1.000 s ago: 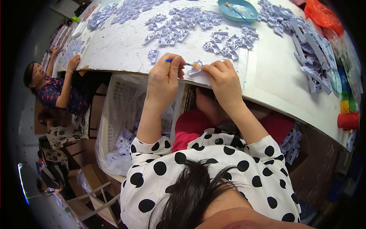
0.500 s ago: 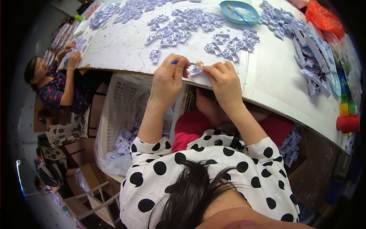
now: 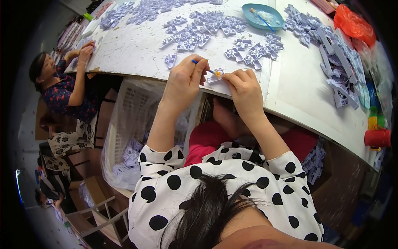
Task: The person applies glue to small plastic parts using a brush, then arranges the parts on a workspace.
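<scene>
My left hand (image 3: 185, 83) is closed in a pinch on a thin blue-handled brush (image 3: 194, 62) with an orange-yellow tip. That tip meets a small pale lavender plastic part (image 3: 214, 79) at the table's near edge. Fingertips of my right hand (image 3: 245, 90) are closed on the part's right end. Just beyond my left hand lies a single similar part (image 3: 170, 60), and several more parts (image 3: 253, 52) are spread farther back. A teal bowl (image 3: 247, 22) at the back holds a whitish paste and another blue-handled brush (image 3: 265, 21).
White table (image 3: 128, 54) bears piles of parts. Long pale pieces (image 3: 331, 66) are stacked at right, near a red plastic bag (image 3: 353, 25) and a red cup (image 3: 377, 137). Below the edge stands a plastic-lined crate (image 3: 120, 128). Another person (image 3: 64, 93) works at left.
The brush in my left hand has tilted steeper, its blue end rising and its tip lowering onto the part. My right hand has hardly moved. The other person's hands have come together.
</scene>
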A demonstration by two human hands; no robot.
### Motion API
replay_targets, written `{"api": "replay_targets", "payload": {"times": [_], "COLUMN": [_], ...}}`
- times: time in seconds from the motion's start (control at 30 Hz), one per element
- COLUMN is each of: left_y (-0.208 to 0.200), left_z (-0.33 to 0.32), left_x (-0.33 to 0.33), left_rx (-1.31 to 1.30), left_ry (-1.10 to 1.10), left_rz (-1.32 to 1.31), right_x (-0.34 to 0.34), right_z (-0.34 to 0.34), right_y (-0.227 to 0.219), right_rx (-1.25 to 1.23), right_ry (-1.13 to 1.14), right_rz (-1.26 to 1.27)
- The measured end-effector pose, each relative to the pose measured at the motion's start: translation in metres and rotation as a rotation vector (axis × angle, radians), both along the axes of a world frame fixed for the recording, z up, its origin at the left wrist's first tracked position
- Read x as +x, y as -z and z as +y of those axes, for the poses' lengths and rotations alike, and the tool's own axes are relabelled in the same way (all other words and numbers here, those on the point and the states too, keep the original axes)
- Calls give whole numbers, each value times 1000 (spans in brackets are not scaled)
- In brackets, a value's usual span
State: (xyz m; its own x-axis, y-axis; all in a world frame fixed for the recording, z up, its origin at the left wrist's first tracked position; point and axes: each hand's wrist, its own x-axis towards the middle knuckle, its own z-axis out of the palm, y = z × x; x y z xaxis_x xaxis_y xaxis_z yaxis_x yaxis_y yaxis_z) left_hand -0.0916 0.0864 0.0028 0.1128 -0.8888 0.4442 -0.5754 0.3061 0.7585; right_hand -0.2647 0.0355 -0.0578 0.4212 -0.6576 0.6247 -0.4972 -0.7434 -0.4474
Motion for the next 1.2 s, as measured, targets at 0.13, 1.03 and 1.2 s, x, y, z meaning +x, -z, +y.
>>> {"api": "replay_targets", "payload": {"times": [0.13,1.03,1.2], "left_y": [1,-14,1], "left_z": [-2,93,108], "left_x": [1,91,98], "left_rx": [-27,-516,-484], "left_ry": [33,-500,-586], "left_rz": [6,182,244], "right_x": [1,145,152], "right_z": [1,-27,-17], "right_y": [-1,2,9], "right_rx": [4,-49,-17], "right_ry": [-1,-194,-201], "right_rz": [8,122,83]}}
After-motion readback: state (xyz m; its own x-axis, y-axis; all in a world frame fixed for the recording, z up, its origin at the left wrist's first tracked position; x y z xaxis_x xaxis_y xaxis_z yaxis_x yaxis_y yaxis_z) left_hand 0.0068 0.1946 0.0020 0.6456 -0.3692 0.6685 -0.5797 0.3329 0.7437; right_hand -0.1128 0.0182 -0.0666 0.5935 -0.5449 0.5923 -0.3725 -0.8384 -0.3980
